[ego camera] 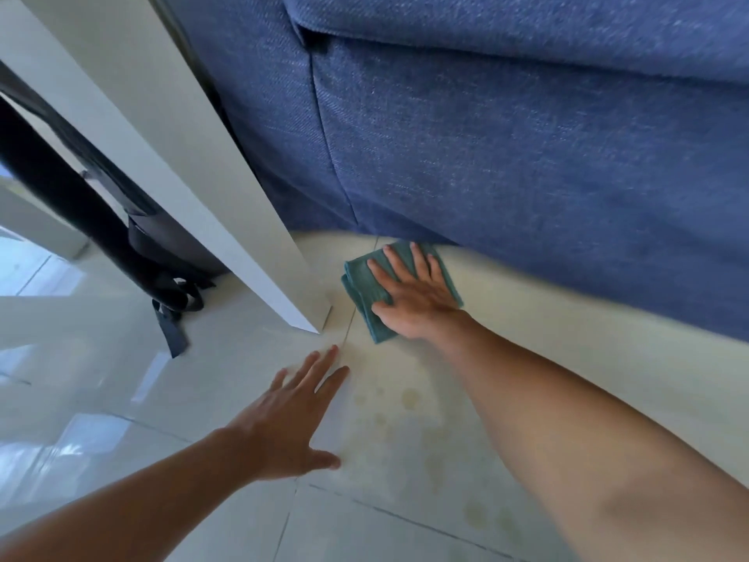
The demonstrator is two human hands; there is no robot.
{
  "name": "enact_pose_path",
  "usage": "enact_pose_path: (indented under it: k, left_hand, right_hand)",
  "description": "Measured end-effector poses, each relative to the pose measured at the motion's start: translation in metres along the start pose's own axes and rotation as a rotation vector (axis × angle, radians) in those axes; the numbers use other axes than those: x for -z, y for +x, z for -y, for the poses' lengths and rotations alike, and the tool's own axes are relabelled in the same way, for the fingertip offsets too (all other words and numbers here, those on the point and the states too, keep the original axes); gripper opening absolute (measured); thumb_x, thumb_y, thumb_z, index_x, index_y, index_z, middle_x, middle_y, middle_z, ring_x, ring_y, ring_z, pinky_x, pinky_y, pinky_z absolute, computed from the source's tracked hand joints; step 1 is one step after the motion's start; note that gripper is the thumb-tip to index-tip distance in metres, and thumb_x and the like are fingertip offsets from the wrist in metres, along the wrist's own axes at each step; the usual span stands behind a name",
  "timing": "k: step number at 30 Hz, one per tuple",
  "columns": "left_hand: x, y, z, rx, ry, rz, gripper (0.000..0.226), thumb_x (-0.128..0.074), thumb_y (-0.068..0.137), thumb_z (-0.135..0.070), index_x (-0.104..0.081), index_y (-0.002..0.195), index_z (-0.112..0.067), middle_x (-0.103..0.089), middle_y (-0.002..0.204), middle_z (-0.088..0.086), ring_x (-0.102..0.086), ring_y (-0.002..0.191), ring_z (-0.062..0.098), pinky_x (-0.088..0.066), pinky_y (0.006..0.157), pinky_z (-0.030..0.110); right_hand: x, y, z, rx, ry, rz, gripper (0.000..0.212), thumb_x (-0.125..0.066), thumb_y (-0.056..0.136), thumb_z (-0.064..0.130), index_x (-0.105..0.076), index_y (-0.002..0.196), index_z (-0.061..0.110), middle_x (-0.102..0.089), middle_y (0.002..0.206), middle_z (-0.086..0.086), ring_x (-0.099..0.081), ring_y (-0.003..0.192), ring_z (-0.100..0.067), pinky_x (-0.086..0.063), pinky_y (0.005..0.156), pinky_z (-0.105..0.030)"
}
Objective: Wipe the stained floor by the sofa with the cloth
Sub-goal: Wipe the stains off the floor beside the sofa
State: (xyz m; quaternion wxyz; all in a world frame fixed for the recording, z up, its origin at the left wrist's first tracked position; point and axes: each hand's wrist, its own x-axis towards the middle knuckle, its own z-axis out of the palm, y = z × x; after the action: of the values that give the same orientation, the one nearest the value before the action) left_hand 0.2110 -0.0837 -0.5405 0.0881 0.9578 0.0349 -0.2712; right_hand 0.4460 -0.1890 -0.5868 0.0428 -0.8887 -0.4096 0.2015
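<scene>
We see a narrow pocket of pale tiled floor [243,399] hemmed in on two sides: the blue sofa [506,156] runs along the far and right edge, its base just beyond the cloth, and a white table leg [227,204] slants down to meet the floor just left of the cloth. Between leg and sofa the gap is tight; toward us and to the left the tiles lie open and glossy. A dark bag with straps [170,285] slumps behind the leg, well apart from the hands.

Our right hand [417,294] lies palm down on the teal cloth [364,285], fingers [395,259] spread flat and extended, pressing rather than gripping; the forearm stretches in from the lower right. The cloth sits on the floor close against the sofa's base, folded into a thick pad, its layered edge showing at the left and its near corner poking out below the wrist.

Our left hand [292,415] is open too, fingers splayed and empty, palm toward the floor near a grout line; whether it touches the tile we cannot tell.

Between the two forearms, pale yellowish round stains [409,399] dot the tile, nearer us than the cloth. The sofa fabric is a coarse denim-like weave with a stitched seam; the tiles are smooth and reflective.
</scene>
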Motion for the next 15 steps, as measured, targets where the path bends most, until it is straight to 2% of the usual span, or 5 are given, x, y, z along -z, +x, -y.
enact_pose_path:
  k: [9,13,15]
  left_hand:
    - [0.001,-0.004,0.006,-0.015,0.024,0.031,0.127,-0.066,0.072,-0.073,0.013,0.157,-0.021,0.027,0.162,0.002,0.018,0.151,0.021,-0.008,0.124,0.047]
    - [-0.002,-0.012,0.013,-0.007,0.006,0.018,0.138,-0.072,0.063,-0.076,0.012,0.157,-0.021,0.026,0.162,0.001,0.019,0.150,0.018,0.002,0.123,0.035]
    - [-0.004,-0.018,0.019,-0.004,0.022,0.038,0.143,-0.073,0.060,-0.078,0.015,0.157,-0.020,0.029,0.161,0.001,0.022,0.150,0.019,0.005,0.121,0.034]
  right_hand:
    - [-0.015,-0.021,0.016,0.070,0.019,0.006,0.075,-0.028,0.093,0.057,0.004,0.159,0.042,0.018,0.170,0.007,0.031,0.151,-0.030,0.020,0.122,-0.049]
    - [-0.027,-0.042,0.030,0.085,0.034,-0.004,0.076,-0.028,0.092,0.057,0.002,0.160,0.041,0.017,0.170,0.005,0.030,0.151,-0.031,0.021,0.121,-0.049]
    - [-0.034,-0.053,0.036,0.094,0.042,-0.016,0.076,-0.027,0.092,0.057,0.001,0.160,0.040,0.014,0.170,0.005,0.029,0.151,-0.031,0.021,0.121,-0.049]
